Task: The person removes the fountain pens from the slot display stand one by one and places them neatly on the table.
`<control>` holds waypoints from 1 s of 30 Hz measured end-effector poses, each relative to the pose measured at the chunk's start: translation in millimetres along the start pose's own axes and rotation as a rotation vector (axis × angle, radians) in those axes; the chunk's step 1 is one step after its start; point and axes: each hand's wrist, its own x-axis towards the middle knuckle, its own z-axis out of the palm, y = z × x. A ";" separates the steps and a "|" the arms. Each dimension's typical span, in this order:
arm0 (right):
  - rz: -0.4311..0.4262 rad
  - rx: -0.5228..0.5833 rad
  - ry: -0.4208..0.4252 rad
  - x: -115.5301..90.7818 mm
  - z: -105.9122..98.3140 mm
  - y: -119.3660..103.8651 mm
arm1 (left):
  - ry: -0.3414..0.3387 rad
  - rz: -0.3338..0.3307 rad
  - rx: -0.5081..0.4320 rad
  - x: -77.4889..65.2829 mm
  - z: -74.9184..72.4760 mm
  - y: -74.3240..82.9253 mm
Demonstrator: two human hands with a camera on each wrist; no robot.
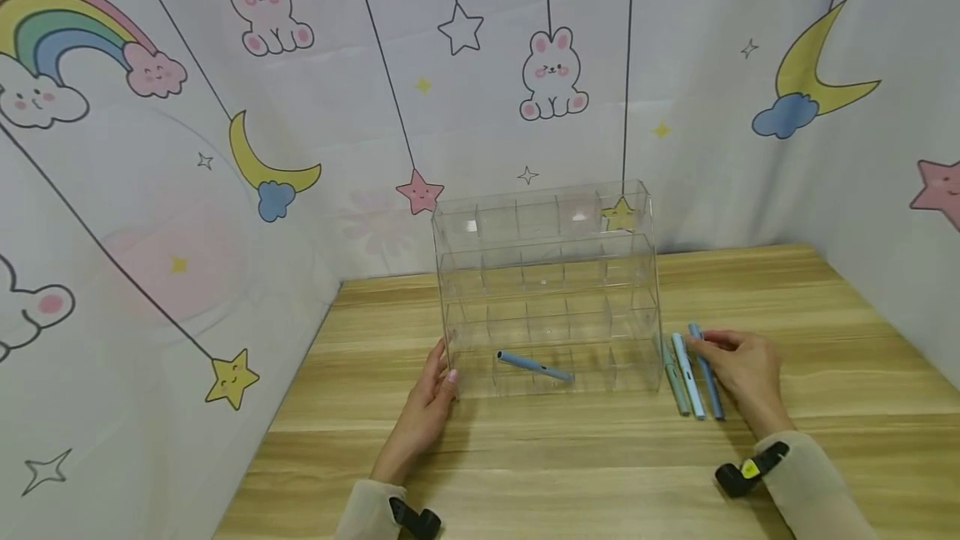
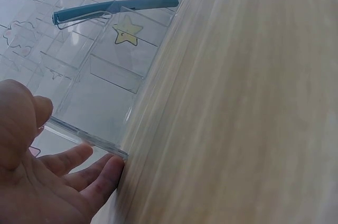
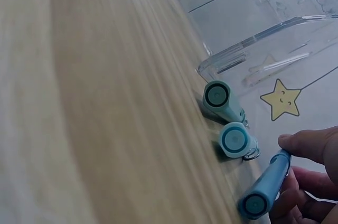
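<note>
A clear plastic organizer (image 1: 547, 332) with tiered compartments stands on the table. At its left side, my left hand (image 1: 426, 411) holds the lower edge of the side panel, thumb at the front and fingers outside. A capped blue pen (image 1: 534, 366) lies slanted across the bottom row of compartments. To the right of the organizer, my right hand (image 1: 746, 373) pinches the upper end of a darker blue pen (image 1: 707, 373) between thumb and fingers. Beside that pen lie a light blue pen (image 1: 688, 375) and a green pen (image 1: 675, 380), the green one nearest the organizer.
The wooden table (image 1: 525, 457) extends in front of the organizer and to both sides. Close behind it hangs a white curtain (image 1: 337, 90) printed with rabbits, stars and moons, which also runs along the left and right sides.
</note>
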 end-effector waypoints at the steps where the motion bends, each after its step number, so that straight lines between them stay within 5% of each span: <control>1: 0.001 -0.002 -0.006 0.2 0.4 0.4 | 0.001 0.000 0.000 0.0 0.0 0.1; 30: 0.004 -0.033 0.007 2.7 11.1 10.8 | 0.005 -0.032 -0.007 1.8 0.1 -0.4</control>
